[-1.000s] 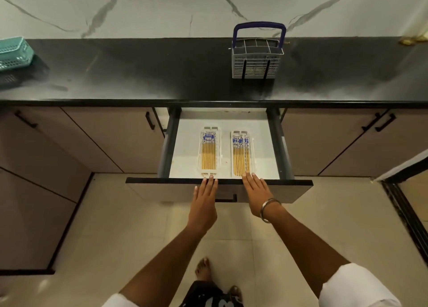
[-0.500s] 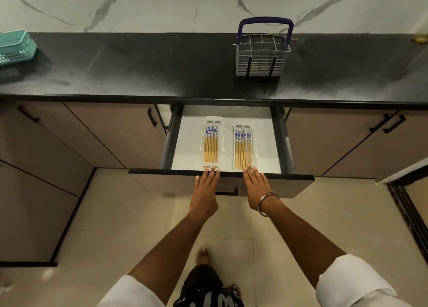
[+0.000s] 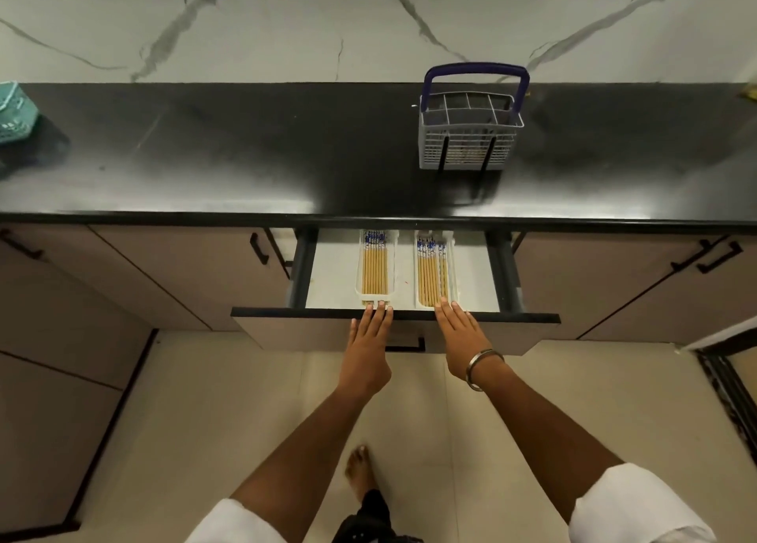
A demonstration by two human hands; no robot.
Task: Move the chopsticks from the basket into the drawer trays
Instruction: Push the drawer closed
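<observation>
Our fingers (image 3: 379, 307) lie flat on the drawer front's top edge (image 3: 286, 312). Just beyond them the two trays (image 3: 379, 295) of chopsticks (image 3: 375, 268) fill the middle of the drawer floor; bare floor lies left, right and between the trays. Above, the bench edge (image 3: 205, 218) overhangs the drawer's far part, closing the way in there. Further beyond, the cutlery basket (image 3: 469, 133) stands alone on open bench.

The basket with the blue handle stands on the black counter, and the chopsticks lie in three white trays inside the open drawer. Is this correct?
Not quite. The head view shows two white trays, not three: a left tray and a right tray, side by side in the open drawer, each with chopsticks in it. The rest holds: the basket with the blue handle stands on the black counter.
</observation>
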